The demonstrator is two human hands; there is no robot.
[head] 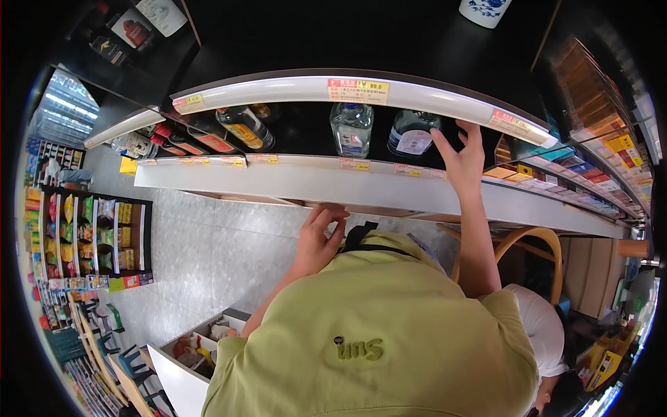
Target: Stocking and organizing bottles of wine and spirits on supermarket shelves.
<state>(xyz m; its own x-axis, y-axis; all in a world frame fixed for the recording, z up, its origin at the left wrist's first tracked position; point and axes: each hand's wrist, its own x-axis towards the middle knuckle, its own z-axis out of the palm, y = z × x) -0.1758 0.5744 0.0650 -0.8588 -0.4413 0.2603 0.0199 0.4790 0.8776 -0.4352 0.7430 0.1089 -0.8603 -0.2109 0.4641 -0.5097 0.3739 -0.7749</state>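
Observation:
My right hand reaches into the lower shelf with thumb and fingers spread. Its thumb is at the side of a clear glass liquor bottle with a pale label; whether they touch I cannot tell. The fingertips are just under the white front strip of the upper shelf. To the left stands another clear liquor bottle, its top hidden by that strip. Below the lower shelf's white front edge, my left hand hangs before my body, fingers loosely bent, nothing visible in it.
A dark bottle with a yellow label and red-capped bottles stand further left. Cigarette packs line the right side. A wooden chair and a person in a white top are close on my right. An open drawer is behind left.

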